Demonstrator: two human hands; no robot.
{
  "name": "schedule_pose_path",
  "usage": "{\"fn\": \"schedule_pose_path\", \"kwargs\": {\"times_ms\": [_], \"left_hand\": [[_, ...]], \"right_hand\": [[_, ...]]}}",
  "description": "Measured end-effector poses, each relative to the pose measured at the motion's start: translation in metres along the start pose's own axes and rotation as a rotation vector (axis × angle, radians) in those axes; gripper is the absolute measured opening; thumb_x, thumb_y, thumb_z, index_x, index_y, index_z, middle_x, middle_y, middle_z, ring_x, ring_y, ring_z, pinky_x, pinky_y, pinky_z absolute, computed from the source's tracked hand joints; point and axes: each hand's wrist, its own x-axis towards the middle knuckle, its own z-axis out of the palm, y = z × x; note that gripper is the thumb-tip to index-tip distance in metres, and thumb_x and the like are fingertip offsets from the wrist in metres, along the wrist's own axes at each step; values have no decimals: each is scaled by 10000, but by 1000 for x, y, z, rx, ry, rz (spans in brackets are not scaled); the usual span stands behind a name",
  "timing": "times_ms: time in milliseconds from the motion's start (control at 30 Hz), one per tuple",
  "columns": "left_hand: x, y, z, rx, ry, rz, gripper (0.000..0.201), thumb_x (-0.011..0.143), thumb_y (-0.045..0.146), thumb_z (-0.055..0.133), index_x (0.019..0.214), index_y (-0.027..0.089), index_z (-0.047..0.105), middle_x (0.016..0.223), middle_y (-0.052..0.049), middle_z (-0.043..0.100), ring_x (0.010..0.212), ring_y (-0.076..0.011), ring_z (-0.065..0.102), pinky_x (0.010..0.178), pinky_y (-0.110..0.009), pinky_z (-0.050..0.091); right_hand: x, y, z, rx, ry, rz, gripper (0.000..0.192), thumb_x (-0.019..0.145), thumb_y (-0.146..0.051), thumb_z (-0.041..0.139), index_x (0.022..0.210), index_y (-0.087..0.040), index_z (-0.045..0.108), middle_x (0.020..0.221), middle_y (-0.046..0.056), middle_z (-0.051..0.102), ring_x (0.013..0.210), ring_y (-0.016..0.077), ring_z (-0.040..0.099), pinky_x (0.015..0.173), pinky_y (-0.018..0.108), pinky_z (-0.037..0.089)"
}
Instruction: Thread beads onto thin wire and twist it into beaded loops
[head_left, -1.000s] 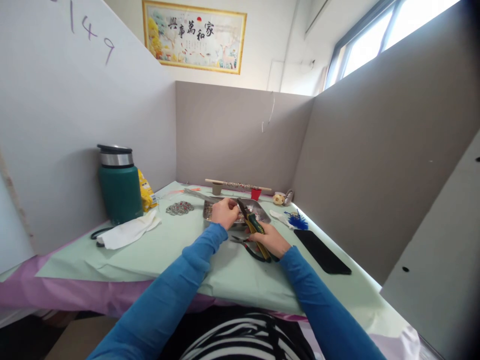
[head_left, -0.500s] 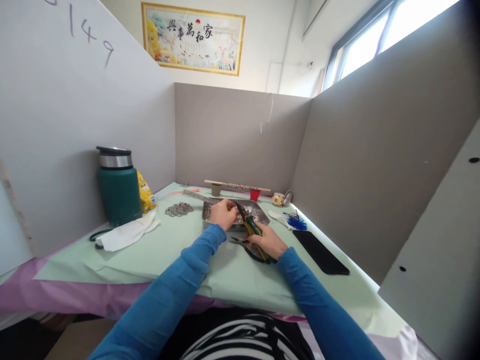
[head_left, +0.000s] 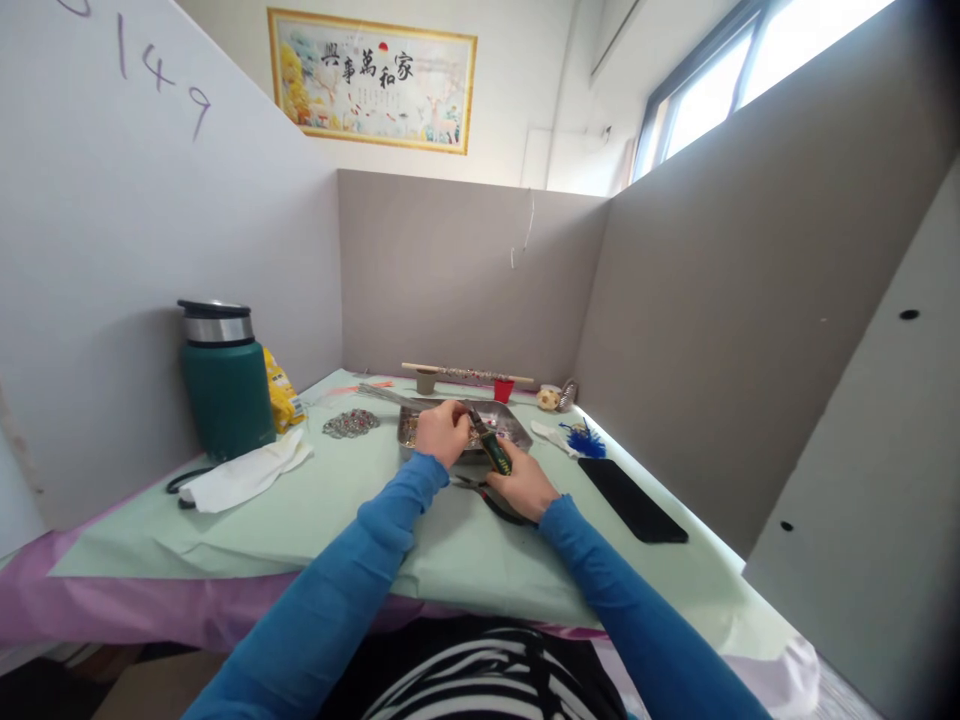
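Note:
My right hand (head_left: 523, 484) is closed round the dark green handles of a pair of pliers (head_left: 491, 448). The jaws point up and left, close to the fingertips of my left hand (head_left: 444, 433). That hand is pinched over a metal tray (head_left: 517, 425) of small beads; what its fingers hold is too small or hidden to make out. A second pair of pliers (head_left: 480, 490) with dark handles lies on the table just below the tray, partly behind my right hand. Thin wires (head_left: 382, 393) extend from the tray's back left edge.
Left are a beaded wire piece (head_left: 350, 424), a white cloth (head_left: 247, 475) and a green bottle (head_left: 229, 395). A beaded stick (head_left: 469, 374) rests across a grey cup (head_left: 426, 382) and a red cup (head_left: 503, 390) behind the tray. Right lie a blue tassel (head_left: 585, 440) and a black phone (head_left: 634, 500).
The pliers' handles have drawn closer together in my right hand, and less of them sticks out below it. My left hand keeps its pinch. The whole view has shifted slightly.

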Motion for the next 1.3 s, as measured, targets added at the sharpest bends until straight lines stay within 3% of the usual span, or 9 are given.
{"fn": "schedule_pose_path", "kwargs": {"times_ms": [167,267,367,500,667,933,1100,1200,1300], "left_hand": [[10,-5,-3,-397,-100,-314,69,718,105,519,767,120,565,564,-41,633,533,-166,639,560,-279,527],[13,-6,-5,-554,-100,-387,53,716,87,537,766,102,539,534,-36,615,522,-171,635,546,-300,534],[12,-4,-6,-627,-126,-395,60,718,80,553,775,91,535,555,-40,621,514,-170,631,523,-300,531],[10,0,-7,-723,-206,-461,26,745,61,541,769,72,543,606,-65,635,509,-146,624,504,-264,520],[9,-1,-9,-940,-300,-584,81,757,5,518,819,40,555,705,-112,657,569,-129,635,564,-243,531],[7,1,-11,-986,-383,-572,60,776,19,523,821,56,536,764,-131,666,545,-115,628,529,-227,525],[5,1,-10,-958,-400,-542,114,784,58,539,883,87,490,763,-113,665,547,-120,631,547,-250,534],[5,1,-10,-930,-379,-527,140,781,69,542,897,102,470,727,-89,660,526,-112,619,541,-253,527],[6,-2,-7,-877,-345,-518,153,769,74,547,890,109,461,695,-74,655,515,-113,613,533,-255,519]], "right_hand": [[-3,10,-5,163,-64,96,358,678,-232,556,1032,-182,570,555,-32,571,484,138,516,501,260,438],[-5,11,-10,261,-129,192,328,709,-299,540,1008,-167,551,443,-59,484,368,125,441,392,245,382],[0,11,-22,138,-39,161,403,717,-344,541,1086,-182,536,546,-27,561,447,143,507,453,259,417],[15,24,-48,-338,136,194,487,676,-403,592,1108,-180,561,939,80,643,851,228,594,723,306,440],[28,55,-61,-704,-50,457,527,676,-458,580,1078,-117,583,996,164,632,902,282,596,715,332,437],[24,50,-45,-879,-87,445,562,718,-569,513,1058,-134,619,1094,181,583,985,321,550,753,394,425],[11,22,-33,-946,192,126,448,876,-472,350,895,-152,663,949,140,624,968,277,528,789,384,377],[1,15,-19,-766,-7,-166,461,865,-538,354,900,-195,660,918,93,626,921,215,533,775,310,377],[-6,15,-8,-707,-190,-255,525,759,-617,482,1040,-198,629,1007,95,592,951,236,510,774,322,374]]}}
